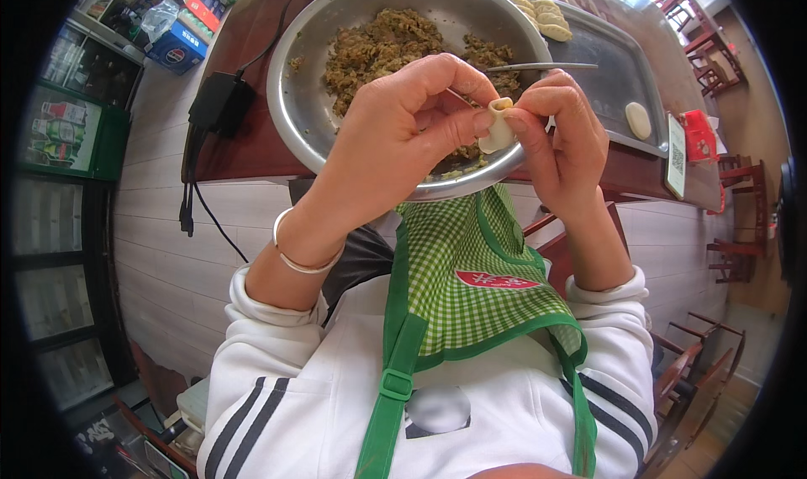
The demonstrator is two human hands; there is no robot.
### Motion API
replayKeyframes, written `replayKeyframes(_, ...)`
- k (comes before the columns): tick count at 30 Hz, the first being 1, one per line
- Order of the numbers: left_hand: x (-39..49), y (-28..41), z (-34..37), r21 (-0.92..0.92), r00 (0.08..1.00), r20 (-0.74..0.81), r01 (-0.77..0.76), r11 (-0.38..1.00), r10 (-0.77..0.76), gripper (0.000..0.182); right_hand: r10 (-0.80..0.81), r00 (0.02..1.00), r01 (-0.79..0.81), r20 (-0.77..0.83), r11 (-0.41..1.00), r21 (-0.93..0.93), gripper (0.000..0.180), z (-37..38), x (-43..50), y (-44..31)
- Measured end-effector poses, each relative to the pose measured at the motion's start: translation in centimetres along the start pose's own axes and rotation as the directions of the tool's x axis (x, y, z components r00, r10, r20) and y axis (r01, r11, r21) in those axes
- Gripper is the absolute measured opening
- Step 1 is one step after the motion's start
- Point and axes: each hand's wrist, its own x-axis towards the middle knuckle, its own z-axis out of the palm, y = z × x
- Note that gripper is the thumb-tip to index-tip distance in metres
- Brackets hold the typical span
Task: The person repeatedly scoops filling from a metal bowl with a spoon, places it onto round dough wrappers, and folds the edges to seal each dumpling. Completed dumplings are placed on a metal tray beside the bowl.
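Between the fingertips of both hands is a partly folded dumpling [498, 133], its wrapper pinched and some filling showing at the top. My left hand [410, 126] grips it from the left with thumb and forefinger, a silver bangle on that wrist. From the right, my right hand [563, 132] pinches the same wrapper. A thin metal utensil [542, 66] juts out just above the right fingers; whether the hand holds it, I cannot tell. Below both hands sits a large stainless steel bowl [296, 110] with minced filling [384, 44], partly hidden by the left hand.
A metal tray [605, 69] behind the bowl carries several folded dumplings [548, 18] and one flat dough wrapper [638, 121]. A card with a printed code [676, 157] and a red packet [700, 136] stand at the table's right. A black power adapter [220, 100] with cables hangs near the left edge.
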Motion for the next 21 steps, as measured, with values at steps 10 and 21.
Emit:
replayKeyframes(10, -0.14, 0.21, 0.28, -0.048, 0.998, -0.034, 0.049, 0.998, -0.051, 0.014, 0.052, 0.999, -0.052, -0.001, 0.998, 0.021, 0.009, 0.19, -0.18, 0.13)
replayKeyframes(21, -0.09, 0.11, 0.44, 0.033, 0.998, -0.041, 0.041, 0.999, -0.039, 0.014, 0.000, 1.000, 0.000, -0.016, 1.000, -0.030, 0.011, 0.73, -0.02, -0.52)
